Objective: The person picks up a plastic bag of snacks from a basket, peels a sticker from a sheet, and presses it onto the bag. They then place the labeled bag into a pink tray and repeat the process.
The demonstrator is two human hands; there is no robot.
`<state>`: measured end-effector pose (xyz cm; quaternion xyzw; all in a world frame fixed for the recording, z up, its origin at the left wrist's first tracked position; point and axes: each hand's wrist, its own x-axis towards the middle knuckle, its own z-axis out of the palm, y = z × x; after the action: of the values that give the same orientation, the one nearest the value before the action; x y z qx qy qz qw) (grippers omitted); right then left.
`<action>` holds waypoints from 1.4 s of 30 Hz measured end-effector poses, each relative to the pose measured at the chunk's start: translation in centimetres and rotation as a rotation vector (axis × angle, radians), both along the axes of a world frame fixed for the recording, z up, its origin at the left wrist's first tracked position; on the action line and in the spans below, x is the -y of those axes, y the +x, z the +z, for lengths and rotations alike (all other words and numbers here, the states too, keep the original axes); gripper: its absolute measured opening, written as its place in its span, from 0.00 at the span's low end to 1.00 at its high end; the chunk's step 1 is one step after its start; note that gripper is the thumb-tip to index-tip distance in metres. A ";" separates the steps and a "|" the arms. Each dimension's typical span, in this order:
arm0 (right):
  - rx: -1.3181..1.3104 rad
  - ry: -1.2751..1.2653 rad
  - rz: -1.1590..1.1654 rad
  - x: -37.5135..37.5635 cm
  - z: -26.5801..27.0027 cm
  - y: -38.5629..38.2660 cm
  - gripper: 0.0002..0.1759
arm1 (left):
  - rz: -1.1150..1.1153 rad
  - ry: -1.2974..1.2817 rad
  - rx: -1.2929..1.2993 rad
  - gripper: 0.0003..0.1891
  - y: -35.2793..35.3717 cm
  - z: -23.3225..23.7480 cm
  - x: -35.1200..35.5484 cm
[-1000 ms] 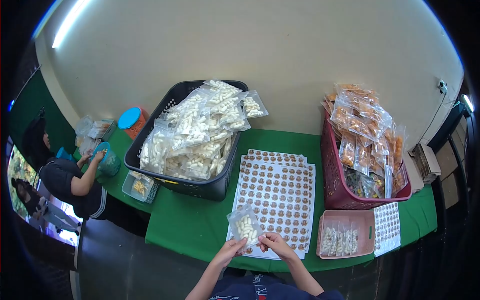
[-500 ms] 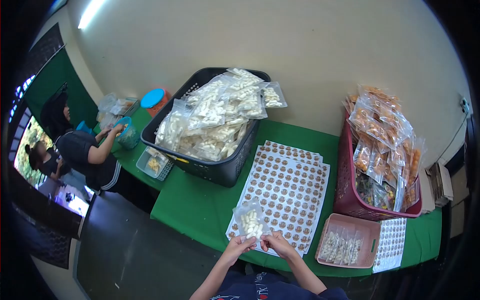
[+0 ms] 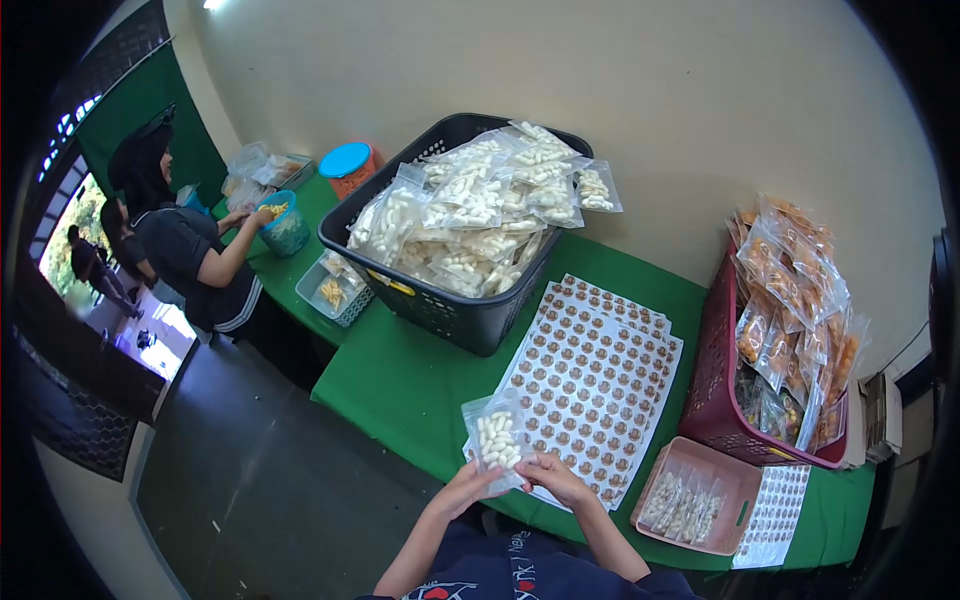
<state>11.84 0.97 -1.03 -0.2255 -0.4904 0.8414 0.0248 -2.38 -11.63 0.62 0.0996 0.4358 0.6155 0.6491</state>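
Note:
A clear plastic bag of white oblong pieces [image 3: 497, 437] is held up at the table's front edge. My left hand [image 3: 466, 490] pinches its lower left edge. Fingers of my right hand [image 3: 554, 479] are closed on its lower right corner; the fingertips are partly hidden. Just behind the bag lie stacked sheets of round brown stickers [image 3: 600, 375], spread on the green tablecloth [image 3: 400, 405]. To the right of my right hand, a pink tray [image 3: 735, 470] contains several small bags of white pieces [image 3: 683, 507].
A black basket [image 3: 455, 325] heaped with similar bags [image 3: 470, 195] stands at the back. On the right, a maroon basket [image 3: 705, 370] holds bags of orange snacks [image 3: 795, 265]. At left, a co-worker [image 3: 195, 235] reaches into a blue tub [image 3: 285, 232] near a lidded container [image 3: 348, 168].
The view has shifted left, so the table things appear farther right. My hands still hold the bag, which is now turned slightly. The co-worker's hands remain at the blue tub.

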 end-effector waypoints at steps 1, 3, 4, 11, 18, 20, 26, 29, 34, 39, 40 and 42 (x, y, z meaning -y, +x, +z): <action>0.014 0.004 0.073 -0.1 0.2 -0.1 0.12 | 0.088 -0.052 0.100 0.16 -0.5 -1.3 0.1; 0.041 -0.002 0.185 0.0 -0.7 -0.8 0.14 | 0.149 -0.095 0.004 0.15 -1.2 -1.9 0.3; 0.069 0.059 0.152 0.2 -2.0 -1.2 0.16 | 0.175 -0.115 -0.044 0.15 -1.6 -2.2 0.2; 0.395 0.762 -0.446 3.0 -11.7 -3.2 0.22 | 0.443 0.014 -0.233 0.14 -5.4 -2.0 -0.3; 0.521 1.397 -0.305 6.2 -15.4 -3.4 0.09 | 0.459 0.046 -0.197 0.16 -10.2 -1.6 -0.8; 0.568 1.348 -0.340 6.6 -16.3 -3.9 0.10 | 0.458 0.034 -0.195 0.16 -10.8 -1.7 -1.1; 0.542 1.248 -0.504 7.4 -13.7 -4.4 0.12 | 0.346 0.030 -0.223 0.16 -13.3 -1.9 -2.0; 0.553 1.209 -0.566 7.7 -13.6 -4.7 0.12 | 0.272 0.066 -0.239 0.15 -14.8 -0.5 -2.1; 0.508 1.205 -0.610 7.8 -14.5 -4.5 0.12 | 0.238 0.117 -0.245 0.16 -16.1 1.2 -3.8; 0.554 1.127 -0.645 7.6 -14.9 -4.6 0.09 | 0.144 0.134 -0.322 0.17 -14.8 2.2 -4.9; 0.571 1.158 -0.643 7.5 -14.5 -4.8 0.09 | 0.115 0.142 -0.348 0.17 -14.4 2.3 -5.0; 0.602 1.114 -0.649 7.4 -14.4 -4.7 0.09 | 0.060 0.156 -0.381 0.18 -13.7 2.4 -5.4</action>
<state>7.13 -6.46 -15.46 -0.5365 -0.7414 0.3167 0.2494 -16.08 -6.25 3.05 0.2511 0.5047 0.6365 0.5264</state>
